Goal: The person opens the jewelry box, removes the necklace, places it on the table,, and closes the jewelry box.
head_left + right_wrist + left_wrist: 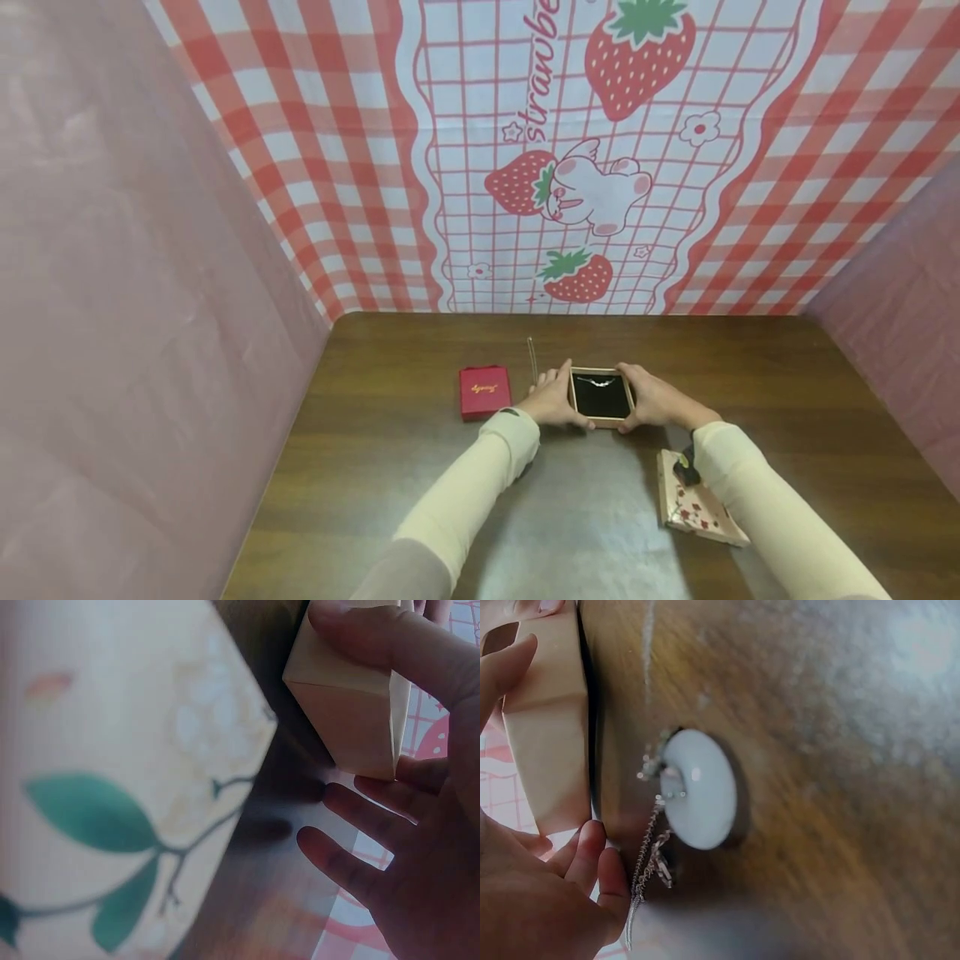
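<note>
An uncovered jewelry box [602, 424] has a black lining [601, 400] and a silver necklace [597, 383] lying across its upper part. My left hand [553, 402] grips its left side, thumb at the near corner and index finger at the far one. On the opposite side my right hand [654, 400] holds it the same way, with its lower fingers spread off the cardboard in the right wrist view. Beside my left fingers runs a thin chain [532, 358]. The left wrist view has a round white pendant [701, 791] with a chain on the tabletop, hidden in the head view.
A red gift box [484, 392] with gold lettering stands left of my left hand. Partly under my right forearm lies a flower-printed box lid [693, 508] with a dark bow. Behind the wooden table [390, 467] hangs a strawberry-print cloth [585, 200].
</note>
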The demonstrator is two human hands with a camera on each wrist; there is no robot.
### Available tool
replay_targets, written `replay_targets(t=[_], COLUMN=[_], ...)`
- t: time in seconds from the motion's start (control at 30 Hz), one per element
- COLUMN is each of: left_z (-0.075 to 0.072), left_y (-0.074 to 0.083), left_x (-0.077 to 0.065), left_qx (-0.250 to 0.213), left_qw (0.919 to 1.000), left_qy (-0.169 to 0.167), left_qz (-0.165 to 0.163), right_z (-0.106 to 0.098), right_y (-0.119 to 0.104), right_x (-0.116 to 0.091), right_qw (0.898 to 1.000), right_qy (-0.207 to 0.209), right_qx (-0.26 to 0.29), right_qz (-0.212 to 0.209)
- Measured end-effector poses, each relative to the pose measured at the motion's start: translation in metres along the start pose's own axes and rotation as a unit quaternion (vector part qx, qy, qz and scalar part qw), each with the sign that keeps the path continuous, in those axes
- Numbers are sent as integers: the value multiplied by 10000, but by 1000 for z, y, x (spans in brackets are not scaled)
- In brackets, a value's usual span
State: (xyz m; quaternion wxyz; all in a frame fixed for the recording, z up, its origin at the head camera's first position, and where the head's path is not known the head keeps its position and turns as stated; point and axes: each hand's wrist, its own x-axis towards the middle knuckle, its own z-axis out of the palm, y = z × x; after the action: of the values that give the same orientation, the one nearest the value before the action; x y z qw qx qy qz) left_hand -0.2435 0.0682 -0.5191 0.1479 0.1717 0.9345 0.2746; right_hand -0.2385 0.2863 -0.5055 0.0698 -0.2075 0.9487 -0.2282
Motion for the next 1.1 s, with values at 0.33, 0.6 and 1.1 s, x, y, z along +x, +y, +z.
replay_targets(t=[0.33,0.6,1.1], left_z=[1,0,-2], left_y=[-3,-2,0], left_x=[1,1,0], left_qx=[46,56,51], left_qw=[10000,9999,9999], left_qy=[62,121,108], left_qz=[40,53,31], right_z=[2,-1,-10], right_y=[1,-4,-12], right_x=[0,-1,6], right_qw=[10000,9995,9981], right_qy=[12,-180,553], right_qx=[-6,197,-195], right_qz=[-8,184,180])
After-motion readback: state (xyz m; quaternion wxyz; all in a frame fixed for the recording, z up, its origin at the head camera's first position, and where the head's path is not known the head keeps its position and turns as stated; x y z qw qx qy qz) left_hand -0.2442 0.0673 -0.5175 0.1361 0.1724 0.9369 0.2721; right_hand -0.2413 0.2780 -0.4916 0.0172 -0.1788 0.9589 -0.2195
